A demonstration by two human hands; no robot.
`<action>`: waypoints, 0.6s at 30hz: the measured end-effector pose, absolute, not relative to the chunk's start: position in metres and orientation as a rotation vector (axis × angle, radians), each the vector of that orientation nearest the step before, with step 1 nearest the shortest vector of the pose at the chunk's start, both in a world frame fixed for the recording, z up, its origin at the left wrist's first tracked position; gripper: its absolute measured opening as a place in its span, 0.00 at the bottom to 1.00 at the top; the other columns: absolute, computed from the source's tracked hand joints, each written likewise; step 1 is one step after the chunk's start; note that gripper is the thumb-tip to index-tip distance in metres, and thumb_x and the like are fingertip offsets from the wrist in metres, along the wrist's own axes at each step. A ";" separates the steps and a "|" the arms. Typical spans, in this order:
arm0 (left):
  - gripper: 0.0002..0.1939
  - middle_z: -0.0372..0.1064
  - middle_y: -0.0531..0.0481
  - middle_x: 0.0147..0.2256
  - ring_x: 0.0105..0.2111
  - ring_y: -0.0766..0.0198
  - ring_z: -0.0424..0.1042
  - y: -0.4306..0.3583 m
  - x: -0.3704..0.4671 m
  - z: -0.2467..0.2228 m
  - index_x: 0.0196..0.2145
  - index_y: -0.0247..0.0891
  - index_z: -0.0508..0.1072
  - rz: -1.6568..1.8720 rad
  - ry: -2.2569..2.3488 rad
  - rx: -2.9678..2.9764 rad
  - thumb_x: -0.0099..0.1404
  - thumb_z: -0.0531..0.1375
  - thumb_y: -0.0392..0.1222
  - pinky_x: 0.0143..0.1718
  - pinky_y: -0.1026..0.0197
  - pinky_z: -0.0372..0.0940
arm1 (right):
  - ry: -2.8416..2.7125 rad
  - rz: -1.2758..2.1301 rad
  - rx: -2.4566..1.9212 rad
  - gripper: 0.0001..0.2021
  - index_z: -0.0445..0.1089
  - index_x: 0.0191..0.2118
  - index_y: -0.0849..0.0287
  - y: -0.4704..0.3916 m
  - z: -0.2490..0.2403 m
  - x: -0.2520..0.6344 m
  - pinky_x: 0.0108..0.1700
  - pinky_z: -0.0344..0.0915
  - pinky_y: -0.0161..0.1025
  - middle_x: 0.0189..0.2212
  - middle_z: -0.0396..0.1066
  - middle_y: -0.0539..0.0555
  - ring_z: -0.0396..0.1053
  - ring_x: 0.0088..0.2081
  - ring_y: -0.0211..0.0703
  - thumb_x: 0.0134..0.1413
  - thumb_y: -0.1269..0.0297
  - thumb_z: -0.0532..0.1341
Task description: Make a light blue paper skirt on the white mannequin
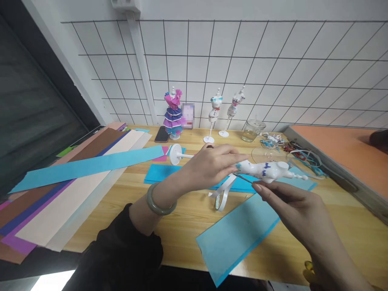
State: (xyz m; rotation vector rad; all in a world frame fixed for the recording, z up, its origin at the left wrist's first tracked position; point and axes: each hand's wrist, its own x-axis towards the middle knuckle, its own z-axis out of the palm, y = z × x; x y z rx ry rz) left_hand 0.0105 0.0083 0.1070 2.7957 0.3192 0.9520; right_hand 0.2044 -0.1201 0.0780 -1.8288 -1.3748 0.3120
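Note:
My left hand [212, 161] is closed around a small white dress-form mannequin [260, 169], which lies sideways above the table. Its round base points left, and its neck and finial point right. Purple and teal marks show on its body. In my right hand [291, 206], thumb and fingers pinch a thin dark tool [244, 178], its tip beside the mannequin's lower end; its exact kind is unclear. A looped white ribbon [224, 193] hangs just below my left hand. Under both hands lie blue paper strips [233, 234].
Long coloured paper strips [91, 165] fan across the left. Along the wall stand a mannequin in a ruffled paper dress [173, 117], two other mannequins [215, 109], a phone [162, 134] and a glass cup [253, 130]. Tangled cords [303, 155] lie beside an orange-topped tray [342, 149] at right.

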 end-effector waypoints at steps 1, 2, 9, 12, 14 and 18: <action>0.15 0.70 0.47 0.48 0.46 0.65 0.69 0.008 0.010 0.107 0.52 0.38 0.68 0.956 0.320 2.791 0.69 0.51 0.37 0.44 0.60 0.62 | -1.379 0.312 -1.825 0.18 0.80 0.32 0.53 -0.120 0.078 0.203 0.22 0.63 0.35 0.27 0.77 0.52 0.71 0.26 0.44 0.45 0.45 0.64; 0.15 0.70 0.47 0.47 0.45 0.65 0.69 0.008 0.010 0.107 0.51 0.38 0.68 0.959 0.323 2.789 0.69 0.51 0.37 0.43 0.60 0.63 | -1.380 0.311 -1.819 0.18 0.80 0.32 0.53 -0.120 0.078 0.202 0.22 0.63 0.35 0.28 0.78 0.52 0.70 0.26 0.43 0.45 0.45 0.64; 0.15 0.70 0.47 0.48 0.45 0.64 0.70 0.007 0.011 0.106 0.51 0.39 0.69 0.985 0.334 2.782 0.69 0.52 0.37 0.43 0.60 0.64 | -1.350 0.284 -1.791 0.15 0.79 0.30 0.54 -0.121 0.073 0.202 0.24 0.67 0.36 0.28 0.79 0.53 0.72 0.26 0.44 0.45 0.47 0.65; 0.15 0.70 0.46 0.48 0.45 0.64 0.70 0.008 0.011 0.106 0.52 0.39 0.68 0.978 0.335 2.784 0.69 0.52 0.37 0.43 0.60 0.64 | -1.362 0.271 -1.784 0.14 0.79 0.30 0.53 -0.122 0.074 0.204 0.27 0.69 0.36 0.29 0.79 0.52 0.74 0.28 0.45 0.45 0.47 0.65; 0.15 0.70 0.46 0.47 0.45 0.64 0.70 0.008 0.012 0.105 0.52 0.39 0.69 0.979 0.337 2.785 0.69 0.52 0.37 0.43 0.60 0.63 | -1.376 0.278 -1.774 0.14 0.79 0.30 0.52 -0.121 0.074 0.205 0.28 0.70 0.36 0.29 0.79 0.51 0.75 0.29 0.46 0.45 0.48 0.65; 0.15 0.70 0.46 0.48 0.46 0.63 0.70 0.009 0.011 0.105 0.52 0.40 0.68 0.978 0.369 2.786 0.69 0.52 0.37 0.45 0.58 0.63 | -1.367 0.289 -1.765 0.14 0.79 0.29 0.52 -0.121 0.074 0.203 0.29 0.71 0.37 0.28 0.79 0.52 0.75 0.30 0.47 0.45 0.48 0.65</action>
